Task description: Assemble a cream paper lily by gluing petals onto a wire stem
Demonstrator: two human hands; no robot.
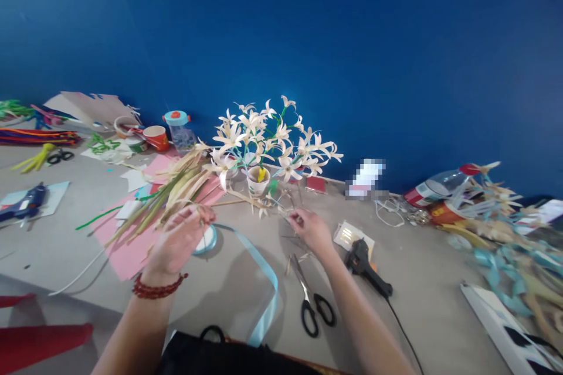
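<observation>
My left hand (182,234), with a red bead bracelet at its wrist, is raised over the pink paper (121,249). Its fingers are curled together, and whatever they pinch is too small to make out. On the right, thumb and fingers of my right hand (310,229) close on a thin stem (282,210), which reaches left toward a pale flower near the cup. Behind both hands, a bunch of cream-coloured handmade flowers (264,135) stands in a white paper cup (258,186). A light blue ribbon (259,258) runs from its roll (206,241) beside my left hand toward my lap.
Black-handled scissors (313,307) and a black glue gun (367,266) with its cord lie near my right forearm. Dried husks (176,196) cover the pink paper. A plastic bottle (444,184) lies at the right; another glue gun (30,202) is far left.
</observation>
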